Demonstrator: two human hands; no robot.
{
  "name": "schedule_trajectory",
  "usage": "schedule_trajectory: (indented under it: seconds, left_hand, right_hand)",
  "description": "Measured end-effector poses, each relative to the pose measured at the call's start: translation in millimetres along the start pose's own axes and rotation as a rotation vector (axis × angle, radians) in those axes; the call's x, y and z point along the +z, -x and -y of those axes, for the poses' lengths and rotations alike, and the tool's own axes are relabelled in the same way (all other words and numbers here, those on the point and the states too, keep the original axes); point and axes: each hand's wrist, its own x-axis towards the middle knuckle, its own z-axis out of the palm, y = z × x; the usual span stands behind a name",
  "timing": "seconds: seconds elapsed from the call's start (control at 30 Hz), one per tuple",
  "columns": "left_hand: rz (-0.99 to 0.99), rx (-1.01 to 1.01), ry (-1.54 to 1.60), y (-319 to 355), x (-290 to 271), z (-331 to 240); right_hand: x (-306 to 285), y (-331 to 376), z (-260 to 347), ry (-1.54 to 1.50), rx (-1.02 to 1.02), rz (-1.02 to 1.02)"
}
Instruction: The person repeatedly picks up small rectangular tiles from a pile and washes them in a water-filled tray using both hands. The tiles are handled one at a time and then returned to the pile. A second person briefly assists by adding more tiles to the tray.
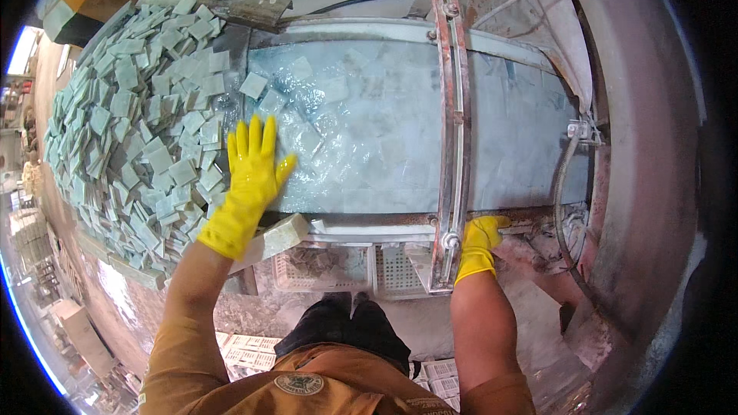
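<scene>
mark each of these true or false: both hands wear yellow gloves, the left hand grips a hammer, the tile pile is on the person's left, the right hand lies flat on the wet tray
1. Both hands wear yellow gloves: true, the left hand and the right hand do.
2. The left hand grips a hammer: false, it lies open and flat at the edge of the wet tray, beside the tiles.
3. The pile of pale green square tiles is on the person's left: true.
4. The right hand lies flat on the wet tray: false, it holds the tray's near metal rim by the rusty crossbar.
</scene>
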Motion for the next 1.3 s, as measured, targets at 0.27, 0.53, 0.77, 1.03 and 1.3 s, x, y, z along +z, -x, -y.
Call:
schedule_trajectory:
  seconds: [0.27,0.53,0.77,1.03,1.3]
  left_hand:
    - [-0.245,-0.017,0.112,-48,10,9]
    - [-0.175,-0.053,0.05,-162,-1,7]
    - [0.163,0.244,0.675,-69,-68,7]
    - [-0.059,-0.083,0.032,-36,15,45]
    - [-0.005,0.167,0.072,-83,4,14]
  right_hand:
    - [-2,-3,-1,-0.097,0.112,0.022]
    - [7,-7,-5,-0.18,0.172,0.088]
    - [-11,37,27,-0.239,0.059,-0.014]
    - [0,25,12,-0.138,0.095,-0.022]
    - [0,26,14,-0.049,0.009,-0.049]
